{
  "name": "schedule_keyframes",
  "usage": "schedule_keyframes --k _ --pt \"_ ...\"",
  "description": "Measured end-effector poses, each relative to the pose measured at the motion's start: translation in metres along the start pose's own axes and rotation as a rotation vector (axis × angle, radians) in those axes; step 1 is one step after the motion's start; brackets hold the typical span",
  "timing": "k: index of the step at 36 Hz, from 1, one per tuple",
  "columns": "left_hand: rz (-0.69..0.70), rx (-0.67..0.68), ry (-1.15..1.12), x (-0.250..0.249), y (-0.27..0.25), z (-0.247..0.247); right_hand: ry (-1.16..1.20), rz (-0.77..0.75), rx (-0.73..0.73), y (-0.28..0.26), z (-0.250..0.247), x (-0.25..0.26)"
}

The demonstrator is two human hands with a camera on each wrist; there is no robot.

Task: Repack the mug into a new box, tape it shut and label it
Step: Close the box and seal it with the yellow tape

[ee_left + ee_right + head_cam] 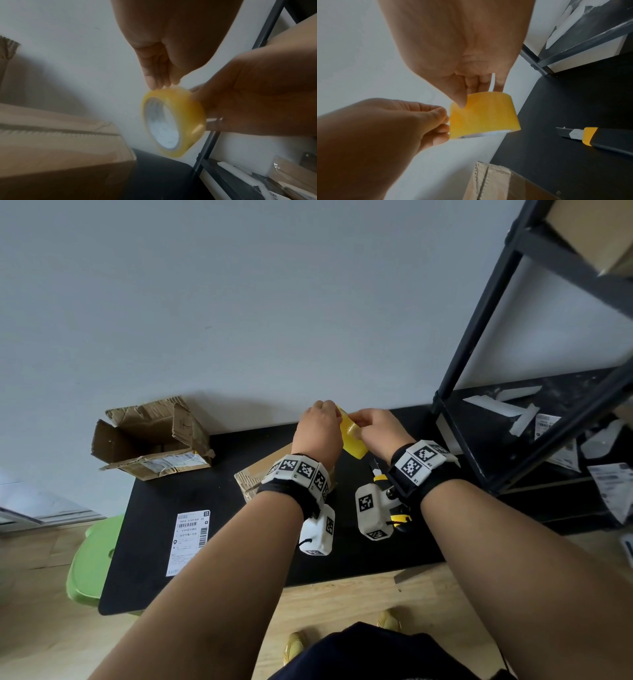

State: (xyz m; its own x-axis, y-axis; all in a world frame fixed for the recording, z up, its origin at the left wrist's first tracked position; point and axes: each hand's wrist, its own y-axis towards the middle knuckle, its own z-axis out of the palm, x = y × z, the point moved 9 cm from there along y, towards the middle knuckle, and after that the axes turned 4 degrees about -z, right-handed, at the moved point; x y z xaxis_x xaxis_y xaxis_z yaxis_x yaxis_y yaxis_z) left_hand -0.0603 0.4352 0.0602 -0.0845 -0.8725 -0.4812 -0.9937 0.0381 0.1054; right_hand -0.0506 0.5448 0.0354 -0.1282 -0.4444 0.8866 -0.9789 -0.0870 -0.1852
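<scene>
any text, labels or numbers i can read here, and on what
shipping label on the black table: barcodes and print, too small to read.
wrist band tags: black-and-white marker squares; tiny codes illegible.
papers on the shelf: blurred.
tape roll: no legible print.

A roll of yellow translucent tape [352, 436] with a white core is held in the air above the tabletop [191, 494], gripped by both hands at its outer band. Below it stands the new brown cardboard box [255, 475], flaps folded closed with the centre seam bare. A white printed shipping label [191, 541] lies flat near the tabletop's front left.
</scene>
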Motion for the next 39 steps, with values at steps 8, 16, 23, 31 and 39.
schedule_keyframes --k 8,16,23,31,39 --pt "-0.163 0.067 -0.126 0.020 0.000 0.006 -0.127 0.065 -0.089 0.001 -0.014 -0.019" --pt "-0.315 0.131 -0.566 0.043 -0.001 0.020 -0.142 0.076 -0.100 0.000 -0.014 -0.024" --pt "-0.413 0.249 -0.762 0.055 -0.007 0.032 -0.161 0.036 -0.116 0.001 -0.013 -0.018" --pt "-0.446 0.216 -0.790 0.061 -0.008 0.031 -0.177 0.025 -0.109 0.003 -0.010 -0.018" --pt "-0.375 0.187 -0.497 0.051 -0.002 0.023 -0.254 0.009 -0.129 0.001 -0.008 -0.015"
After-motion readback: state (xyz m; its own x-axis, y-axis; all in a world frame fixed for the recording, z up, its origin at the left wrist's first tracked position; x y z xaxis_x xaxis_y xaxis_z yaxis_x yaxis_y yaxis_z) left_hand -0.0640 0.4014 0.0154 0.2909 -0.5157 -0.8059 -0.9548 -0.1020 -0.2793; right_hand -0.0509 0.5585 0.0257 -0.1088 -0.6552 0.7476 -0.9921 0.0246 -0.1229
